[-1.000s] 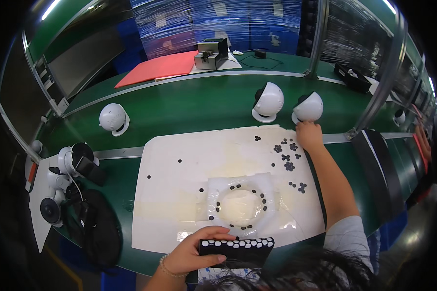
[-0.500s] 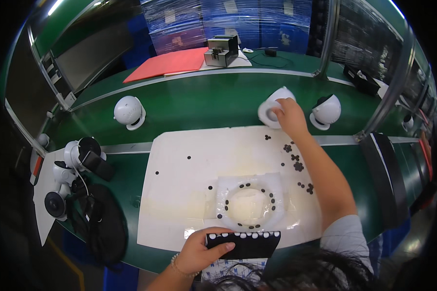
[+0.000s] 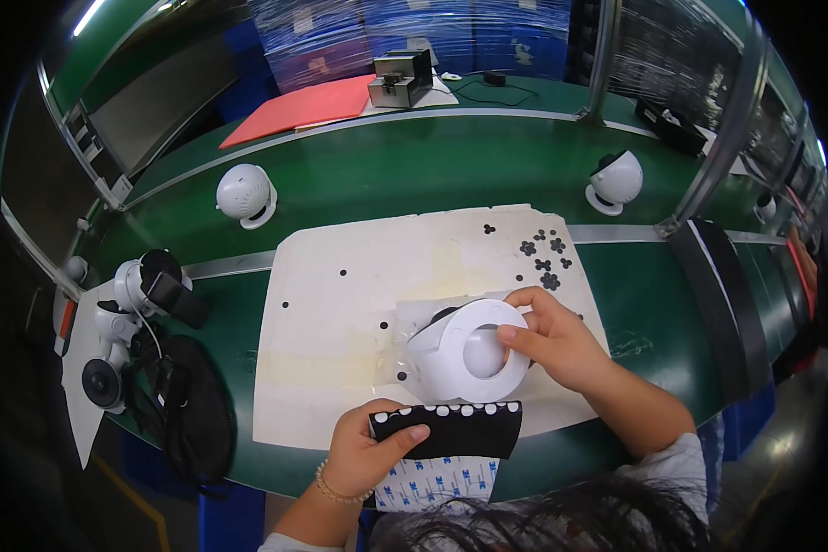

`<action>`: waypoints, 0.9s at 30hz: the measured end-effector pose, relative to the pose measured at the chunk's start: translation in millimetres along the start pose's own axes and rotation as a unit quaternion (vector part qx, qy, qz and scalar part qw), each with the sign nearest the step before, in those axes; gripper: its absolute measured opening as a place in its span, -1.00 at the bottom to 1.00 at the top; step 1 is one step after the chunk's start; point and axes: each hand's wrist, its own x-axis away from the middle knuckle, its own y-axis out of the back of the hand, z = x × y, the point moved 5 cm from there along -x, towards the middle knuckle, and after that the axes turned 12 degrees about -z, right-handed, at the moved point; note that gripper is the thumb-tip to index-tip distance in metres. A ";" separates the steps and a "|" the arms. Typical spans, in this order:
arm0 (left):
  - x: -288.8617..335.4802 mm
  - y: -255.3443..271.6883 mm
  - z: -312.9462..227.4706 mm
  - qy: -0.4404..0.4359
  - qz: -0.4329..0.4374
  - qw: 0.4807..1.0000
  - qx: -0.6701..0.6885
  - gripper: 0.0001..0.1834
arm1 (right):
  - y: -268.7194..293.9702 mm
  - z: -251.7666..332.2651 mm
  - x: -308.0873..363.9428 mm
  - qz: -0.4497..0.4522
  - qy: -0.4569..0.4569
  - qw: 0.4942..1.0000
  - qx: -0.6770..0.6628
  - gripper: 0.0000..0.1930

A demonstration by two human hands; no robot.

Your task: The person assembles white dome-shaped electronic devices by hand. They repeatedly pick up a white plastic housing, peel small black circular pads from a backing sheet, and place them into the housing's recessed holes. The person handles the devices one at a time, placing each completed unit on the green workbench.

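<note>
My right hand (image 3: 561,345) grips a white ball-shaped camera (image 3: 432,359) by its ring-shaped base (image 3: 457,339), thumb at the ring's opening. The base is turned up toward me, and the camera sits over the clear-wrapped white holder on the board, hiding most of it. In my left hand (image 3: 359,455), thumb on top, is a black sheet (image 3: 474,434) with white round spots along its far edge. A white backing paper (image 3: 442,483) with blue print shows below it. Small black round pads (image 3: 549,281), some in clusters, lie on the white board (image 3: 331,359).
Two more white ball-shaped cameras (image 3: 246,193) (image 3: 616,179) stand on the green bench behind the board. At left are white devices (image 3: 143,281) and a black pouch (image 3: 198,405). A long black padded piece (image 3: 722,308) lies at right. Farther back sit a metal box (image 3: 400,78) and a red sheet (image 3: 304,110).
My right hand has brought the white camera from the bench behind the board toward me, over the holder, and tipped its base up. My left hand keeps hold of the black sheet.
</note>
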 end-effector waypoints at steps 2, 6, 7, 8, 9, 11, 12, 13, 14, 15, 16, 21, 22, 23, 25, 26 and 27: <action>2.4 -1.1 -0.1 0.006 0.003 1.000 0.000 -0.83 | 11.7 13.8 9.7 -0.064 0.134 0.981 0.123 -0.66; 4.9 -4.3 0.7 -0.032 0.004 0.999 -0.011 -0.84 | 1.4 33.2 56.9 -0.100 0.430 0.874 0.204 -0.54; 5.6 -6.7 0.8 -0.030 0.005 1.000 -0.008 -0.83 | -4.7 34.6 63.2 -0.063 0.453 0.872 0.174 -0.51; 6.6 -9.2 0.3 -0.028 0.005 1.000 -0.006 -0.83 | -10.8 35.0 65.5 -0.044 0.468 0.861 0.195 -0.50; 7.4 -10.9 -0.6 -0.027 0.006 1.000 -0.004 -0.82 | -17.1 35.8 67.6 -0.026 0.484 0.848 0.216 -0.49; 9.1 -13.0 -2.1 -0.065 0.008 0.998 -0.014 -0.82 | -19.6 33.7 67.2 -0.003 0.479 0.850 0.218 -0.49; 10.1 -12.6 -2.5 -0.084 0.009 0.996 -0.017 -0.82 | -19.2 29.8 63.9 0.004 0.457 0.866 0.201 -0.50; 10.1 -12.5 -3.4 -0.094 0.011 0.995 -0.026 -0.83 | -18.6 27.2 61.5 0.010 0.436 0.881 0.183 -0.51; 9.6 -12.4 -4.8 -0.104 0.013 0.994 -0.035 -0.83 | -18.4 27.0 61.1 0.008 0.430 0.883 0.186 -0.54; 9.3 -12.5 -6.2 -0.114 0.015 0.992 -0.044 -0.84 | -17.7 27.0 60.4 0.007 0.425 0.885 0.190 -0.58; 9.2 -12.0 -5.9 -0.106 0.018 0.992 -0.060 -0.83 | -16.8 27.2 59.6 0.005 0.419 0.887 0.193 -0.61; 9.6 -10.6 -5.2 -0.131 0.009 0.985 -0.114 -0.80 | -15.8 33.3 61.0 0.010 0.489 0.843 0.226 -0.80; 9.9 -11.4 -6.2 -0.153 0.003 0.980 -0.123 -0.80 | -15.5 34.7 61.7 -0.004 0.497 0.838 0.226 -0.82; 10.2 -12.4 -7.3 -0.176 -0.003 0.976 -0.132 -0.80 | -15.3 34.9 63.3 -0.002 0.501 0.835 0.227 -0.82; 10.7 -13.2 -9.0 -0.193 -0.009 0.969 -0.152 -0.81 | -15.1 34.4 68.1 0.004 0.507 0.831 0.229 -0.82; 11.1 -13.7 -11.0 -0.189 -0.010 0.968 -0.163 -0.81 | -16.2 34.7 70.8 0.013 0.510 0.830 0.224 -0.82; 11.4 -13.4 -11.6 -0.185 -0.011 0.967 -0.174 -0.81 | -17.8 35.1 73.6 0.024 0.513 0.830 0.219 -0.82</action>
